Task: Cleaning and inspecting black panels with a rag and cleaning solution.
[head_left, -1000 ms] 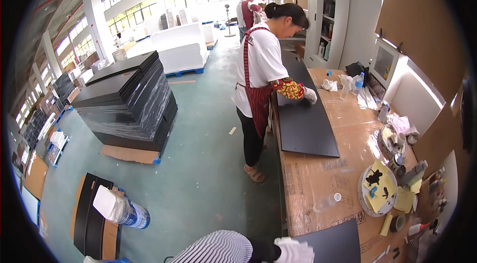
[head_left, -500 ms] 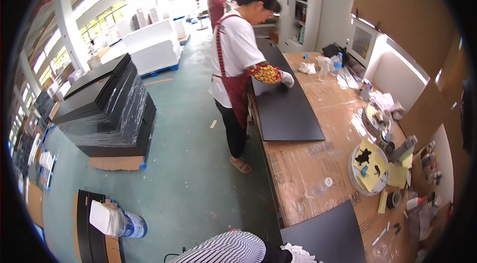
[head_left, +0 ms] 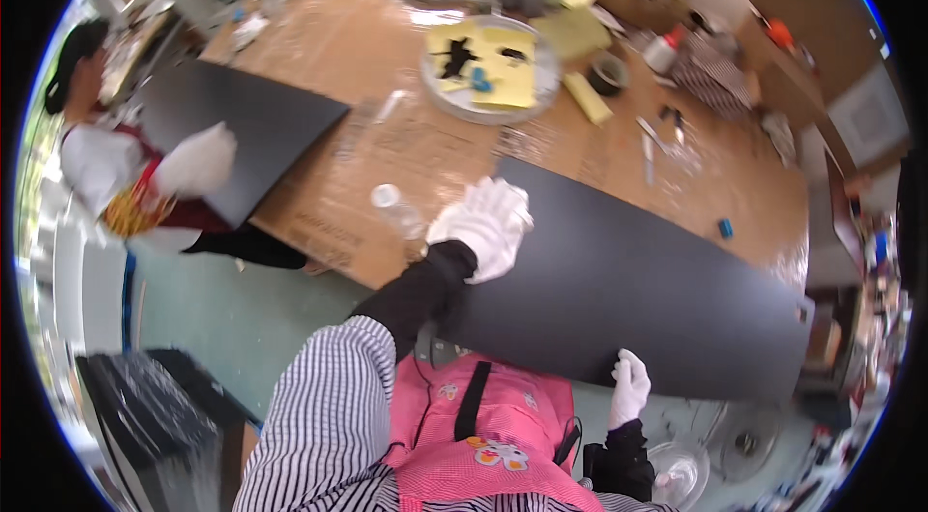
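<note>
A long black panel lies on the brown workbench in front of me. My left hand, in a white glove, rests flat on the panel's left end. The gloved fingers of my right hand curl over the panel's near edge further right. I wear a striped top with black sleeves and a pink apron.
A co-worker's gloved hand rests on a second black panel at the left. A clear plastic bottle lies by my left hand. A round tray with yellow sheets, tape and tools sit farther back. Stacked black panels stand on the floor.
The view has swung from the room and the co-worker down onto the bench. My two gloved hands are now on the long black panel.
</note>
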{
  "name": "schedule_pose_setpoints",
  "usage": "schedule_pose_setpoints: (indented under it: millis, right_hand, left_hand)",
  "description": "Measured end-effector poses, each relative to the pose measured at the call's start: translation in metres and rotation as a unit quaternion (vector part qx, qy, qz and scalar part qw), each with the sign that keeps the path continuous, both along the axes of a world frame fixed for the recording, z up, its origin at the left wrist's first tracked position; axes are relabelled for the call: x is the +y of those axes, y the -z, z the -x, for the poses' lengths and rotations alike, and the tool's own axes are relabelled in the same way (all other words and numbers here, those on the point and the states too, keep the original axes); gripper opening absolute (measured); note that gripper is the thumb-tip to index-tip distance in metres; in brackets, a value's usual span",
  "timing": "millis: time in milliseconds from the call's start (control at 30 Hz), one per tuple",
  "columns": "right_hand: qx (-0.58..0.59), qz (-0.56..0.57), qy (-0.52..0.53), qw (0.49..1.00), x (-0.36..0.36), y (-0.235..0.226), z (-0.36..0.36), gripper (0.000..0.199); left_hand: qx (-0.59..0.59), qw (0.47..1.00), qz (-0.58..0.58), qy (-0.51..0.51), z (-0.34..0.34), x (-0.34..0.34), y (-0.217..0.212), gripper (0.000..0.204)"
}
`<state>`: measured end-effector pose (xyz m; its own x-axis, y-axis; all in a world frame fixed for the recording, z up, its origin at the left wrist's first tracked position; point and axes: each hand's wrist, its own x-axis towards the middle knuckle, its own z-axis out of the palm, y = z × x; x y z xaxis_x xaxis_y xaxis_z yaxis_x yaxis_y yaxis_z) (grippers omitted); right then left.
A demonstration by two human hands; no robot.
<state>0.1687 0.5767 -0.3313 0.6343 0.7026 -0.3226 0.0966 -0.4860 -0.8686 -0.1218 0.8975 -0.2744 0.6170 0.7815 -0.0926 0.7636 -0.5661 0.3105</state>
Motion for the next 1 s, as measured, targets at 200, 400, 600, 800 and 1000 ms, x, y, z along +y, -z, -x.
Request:
schedule_pose_setpoints:
  millis: [200,400,600,800,1000]
  right_hand:
    - [0.045,0.009,0.011,0.999,-0.018,-0.010,0.016,0.023]
    - [0.151,0.002,0.047,0.987,-0.029,-0.013,-0.001,0.026]
    - [0.243,0.035,0.006,0.969,-0.032,-0.012,-0.021,0.027]
    - [0.313,0.022,-0.100,0.944,-0.076,-0.023,-0.063,0.032]
    - [0.327,0.025,0.121,0.937,-0.215,-0.003,-0.131,0.030]
  left_hand:
    - [0.092,0.994,-0.047,-0.041,-0.049,0.094,0.077,0.068]
    - [0.053,0.994,-0.096,-0.015,-0.077,0.069,0.073,0.070]
    - [0.046,0.992,-0.118,0.030,-0.180,-0.065,0.036,0.069]
    - [0.007,0.992,-0.056,0.117,-0.319,-0.093,0.059,0.084]
    - [-0.065,0.972,-0.177,0.140,-0.445,-0.093,0.056,0.062]
